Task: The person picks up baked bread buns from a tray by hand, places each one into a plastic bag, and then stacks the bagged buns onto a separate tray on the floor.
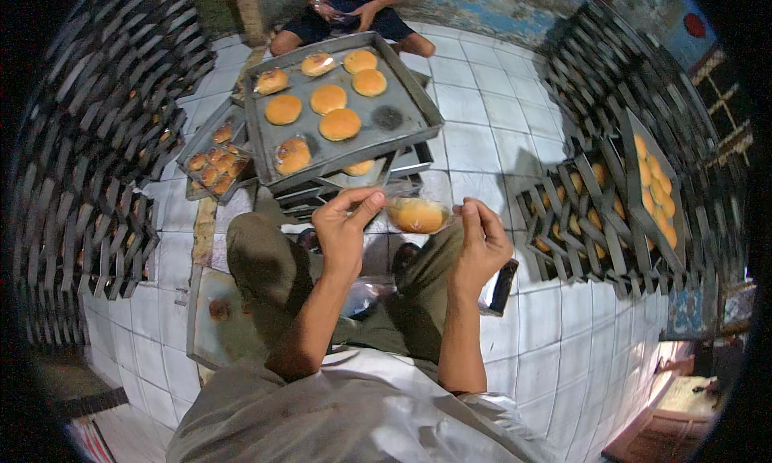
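Between my two hands hangs a golden bun (417,215) inside a clear plastic bag (405,190). My left hand (345,222) pinches the bag at its left side with thumb and forefinger. The right-hand end of the bag is held between the fingertips of my right hand (482,234). Just beyond is a metal baking tray (386,152) carrying several buns, some bare like the round bun (339,124) and some in plastic like the wrapped bun (293,155). More clear plastic bags (368,295) lie in my lap.
A smaller tray of wrapped buns (217,166) sits left of the large tray. Stacked trays (108,161) rise on the left; more stacks with buns (579,204) stand right. Across from me sits another person (356,11), hands at some plastic. A flat tray (211,330) lies by my left knee.
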### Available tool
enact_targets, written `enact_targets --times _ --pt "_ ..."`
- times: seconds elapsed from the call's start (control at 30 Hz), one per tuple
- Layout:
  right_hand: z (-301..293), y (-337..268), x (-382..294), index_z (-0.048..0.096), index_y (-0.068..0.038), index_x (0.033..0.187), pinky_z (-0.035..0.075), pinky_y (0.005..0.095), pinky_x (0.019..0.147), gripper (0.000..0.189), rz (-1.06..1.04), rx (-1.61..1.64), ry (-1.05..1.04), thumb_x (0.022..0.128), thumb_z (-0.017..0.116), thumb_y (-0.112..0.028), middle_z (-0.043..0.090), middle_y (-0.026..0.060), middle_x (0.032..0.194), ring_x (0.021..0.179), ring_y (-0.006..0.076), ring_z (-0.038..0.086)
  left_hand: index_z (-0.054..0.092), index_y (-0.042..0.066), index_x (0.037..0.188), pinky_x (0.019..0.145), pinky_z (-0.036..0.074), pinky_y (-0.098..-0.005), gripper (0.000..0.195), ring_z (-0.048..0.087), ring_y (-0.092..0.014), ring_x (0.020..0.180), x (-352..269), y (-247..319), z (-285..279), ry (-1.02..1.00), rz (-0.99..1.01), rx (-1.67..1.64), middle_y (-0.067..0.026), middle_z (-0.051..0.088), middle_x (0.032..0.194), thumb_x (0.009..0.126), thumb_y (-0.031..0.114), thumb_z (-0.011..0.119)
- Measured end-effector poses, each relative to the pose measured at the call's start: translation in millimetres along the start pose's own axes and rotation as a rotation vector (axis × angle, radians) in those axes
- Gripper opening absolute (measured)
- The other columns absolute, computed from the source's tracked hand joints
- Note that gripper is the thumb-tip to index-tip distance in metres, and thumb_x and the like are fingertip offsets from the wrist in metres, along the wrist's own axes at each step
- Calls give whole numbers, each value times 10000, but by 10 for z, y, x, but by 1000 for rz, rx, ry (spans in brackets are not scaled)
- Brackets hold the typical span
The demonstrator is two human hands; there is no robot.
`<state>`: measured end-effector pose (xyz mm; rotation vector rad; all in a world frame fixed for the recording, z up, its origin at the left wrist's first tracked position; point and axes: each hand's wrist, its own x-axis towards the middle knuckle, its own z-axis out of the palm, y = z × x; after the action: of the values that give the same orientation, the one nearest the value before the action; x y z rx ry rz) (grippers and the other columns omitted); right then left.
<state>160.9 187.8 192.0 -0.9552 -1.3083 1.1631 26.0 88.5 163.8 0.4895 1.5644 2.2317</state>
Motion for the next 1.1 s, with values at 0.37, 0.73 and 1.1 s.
enact_targets --times 0.37,0.73,1.1 --pt "-1031 306 2 753 50 930 495 281 805 146 -180 -392 159 894 750 -92 707 91 909 853 132 643 754 -44 912 750 515 -245 103 654 -99 775 -337 -518 533 -246 -236 43 -62 742 873 840 29 768" --pt "-1177 675 -250 747 -44 819 402 379 850 176 -125 -711 149 881 748 -209 678 62 773 765 228 589 709 -47 895 741 505 -273 65 654 -128 771 -662 -1090 419 -190 -443 128 -81 718 823 873 13 694" --pt "-1025 851 -142 680 -15 1037 433 325 679 269 109 -380 158 928 717 -258 620 25 766 689 132 514 641 -3 868 567 434 -285 225 551 -84 652 -711 -1455 506 -160 -372 312 -16 599 724 994 181 615"
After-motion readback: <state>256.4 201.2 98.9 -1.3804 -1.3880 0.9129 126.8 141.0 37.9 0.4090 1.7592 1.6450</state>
